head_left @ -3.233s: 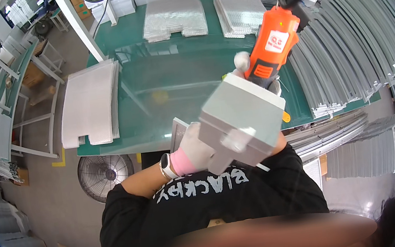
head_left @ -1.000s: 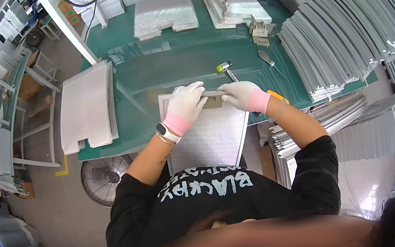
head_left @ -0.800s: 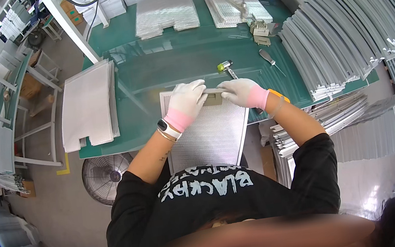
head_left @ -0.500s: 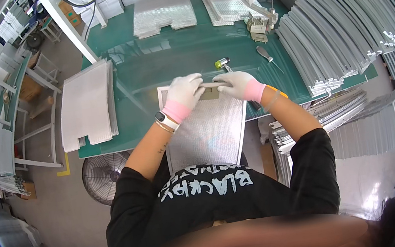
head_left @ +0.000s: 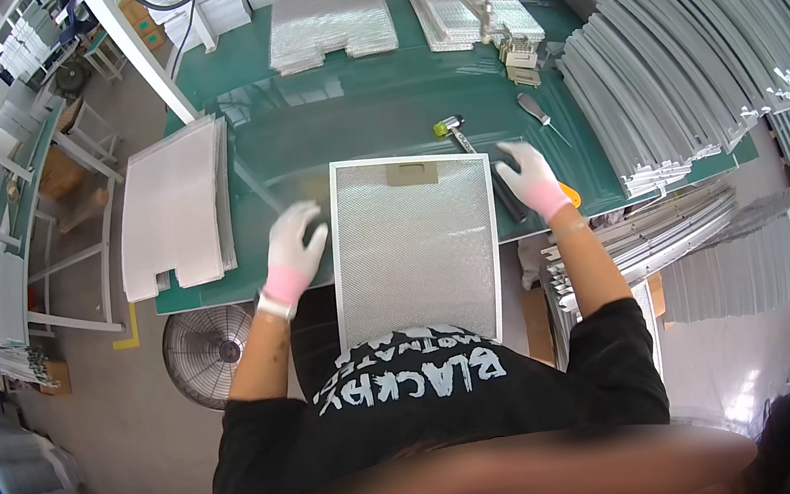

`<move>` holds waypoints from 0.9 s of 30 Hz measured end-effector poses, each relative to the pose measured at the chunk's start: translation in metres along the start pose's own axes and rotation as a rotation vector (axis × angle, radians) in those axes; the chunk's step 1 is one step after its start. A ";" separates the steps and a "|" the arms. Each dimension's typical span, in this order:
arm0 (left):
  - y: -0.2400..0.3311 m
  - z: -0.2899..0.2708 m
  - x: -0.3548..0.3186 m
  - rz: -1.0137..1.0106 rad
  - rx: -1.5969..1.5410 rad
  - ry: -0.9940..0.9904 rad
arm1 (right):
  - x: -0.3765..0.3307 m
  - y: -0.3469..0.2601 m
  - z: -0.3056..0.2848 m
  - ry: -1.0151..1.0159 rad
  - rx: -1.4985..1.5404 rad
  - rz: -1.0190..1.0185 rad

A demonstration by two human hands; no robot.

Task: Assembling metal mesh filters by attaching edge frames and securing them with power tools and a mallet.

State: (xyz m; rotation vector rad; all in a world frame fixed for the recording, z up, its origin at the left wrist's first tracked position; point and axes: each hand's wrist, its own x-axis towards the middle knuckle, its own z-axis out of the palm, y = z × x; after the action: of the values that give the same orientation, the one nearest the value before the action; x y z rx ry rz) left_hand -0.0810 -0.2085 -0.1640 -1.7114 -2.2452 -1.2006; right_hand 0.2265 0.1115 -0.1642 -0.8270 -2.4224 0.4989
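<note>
A framed metal mesh panel (head_left: 415,244) lies in front of me, its far part on the green table and its near edge against my black shirt. Set into its far edge is a small brownish-grey metal piece (head_left: 412,174). Left of the frame, my left hand (head_left: 294,246), in a white glove with a pink cuff, is open and holds nothing. My right hand (head_left: 532,182), gloved the same way, hovers open off the right side. Between it and the panel lies a hammer (head_left: 462,136) with a yellow-green and black head and a dark grip.
A screwdriver (head_left: 538,116) and small metal brackets (head_left: 521,62) lie at the right on the green table (head_left: 327,120). White sheets (head_left: 172,207) are piled at left, mesh sheets (head_left: 328,24) at the back. Long grey frame strips (head_left: 664,78) crowd the right side. A floor fan (head_left: 213,353) stands below.
Both hands have let go of the panel's far edge and moved apart, the left to the left and nearer me, the right to the right. The metal piece at that edge is now uncovered.
</note>
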 end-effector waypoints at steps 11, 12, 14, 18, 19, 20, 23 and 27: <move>0.045 -0.001 -0.166 -0.626 -0.350 -0.024 | -0.077 -0.026 -0.019 -0.004 -0.078 0.117; 0.035 0.004 -0.177 -0.748 -0.425 -0.136 | -0.077 -0.030 -0.017 -0.005 -0.076 0.114; 0.026 0.012 -0.191 -0.733 -0.414 -0.208 | -0.075 -0.034 -0.016 -0.020 -0.147 0.085; 0.013 0.024 -0.205 -0.639 -0.533 -0.401 | -0.074 -0.034 -0.009 -0.017 -0.170 0.028; 0.016 0.023 -0.201 -0.613 -0.682 -0.448 | -0.073 -0.032 -0.006 -0.022 -0.189 0.004; 0.018 0.021 -0.196 -0.625 -0.623 -0.474 | -0.072 -0.031 -0.005 -0.026 -0.207 -0.021; 0.026 0.003 -0.155 -0.803 -1.090 -0.352 | -0.057 -0.032 0.002 -0.067 -0.379 0.035; 0.026 -0.003 -0.104 -0.717 -1.146 -0.239 | -0.048 -0.025 0.006 -0.057 -0.399 0.056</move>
State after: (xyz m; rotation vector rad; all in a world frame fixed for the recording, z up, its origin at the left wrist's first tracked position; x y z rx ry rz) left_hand -0.0208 -0.2897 -0.1989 -1.1835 -2.5744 -3.0115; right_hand 0.2441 0.0612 -0.1737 -1.0570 -2.5985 0.0549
